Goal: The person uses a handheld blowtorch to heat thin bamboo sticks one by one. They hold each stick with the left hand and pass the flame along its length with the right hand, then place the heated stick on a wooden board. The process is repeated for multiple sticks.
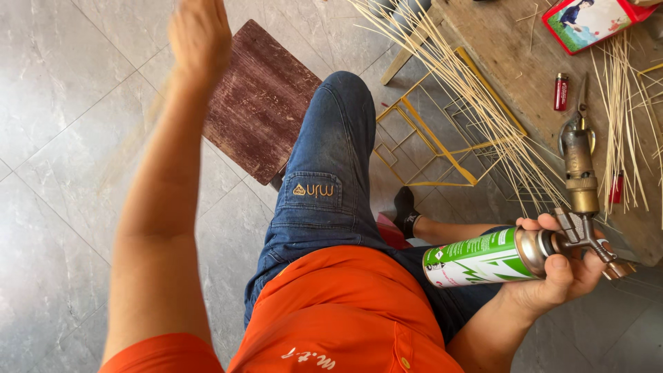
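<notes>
My right hand (563,276) grips a green and white gas canister (476,259) near its top, lying sideways over my lap. A brass torch head (579,176) is fitted to the canister and points away from me toward the wooden table. My left hand (200,34) is raised far out to the left above a dark red wooden stool (259,103). It is motion-blurred and seen from behind, so its fingers are unclear. A faint pale streak runs down from it, perhaps a thin strip.
A low wooden table (511,62) at the right carries pale bamboo strips (625,103), a red lighter (561,91), metal cutters (582,110) and a red tin box (594,21). A yellow wire frame (428,145) and more strips (483,103) lean beside it on the grey tiled floor.
</notes>
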